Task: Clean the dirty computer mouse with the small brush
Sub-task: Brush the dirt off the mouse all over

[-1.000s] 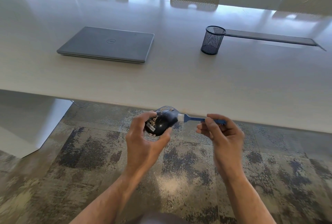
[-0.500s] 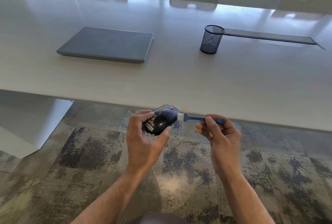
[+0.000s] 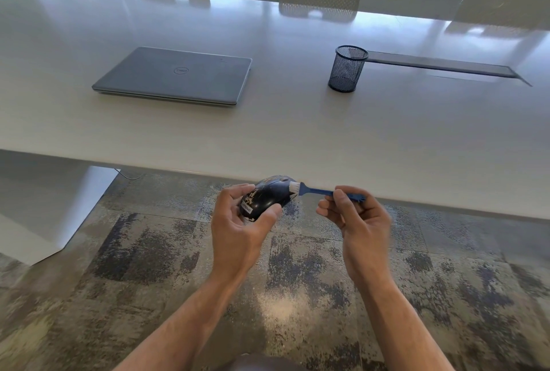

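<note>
Fingers (image 3: 235, 195) of the left hand (image 3: 238, 230) hold the dirty mouse (image 3: 268, 198).
Right hand (image 3: 361, 224) pinches the blue brush (image 3: 318, 191); its white bristles touch the mouse.

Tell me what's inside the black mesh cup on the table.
The mesh cup looks empty: only mesh shows through its open rim and wall. Its very bottom is too dark to tell.

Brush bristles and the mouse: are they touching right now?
Touching. In the head view the white bristles of the brush press against the far end of the mouse, with no gap between them.
</note>
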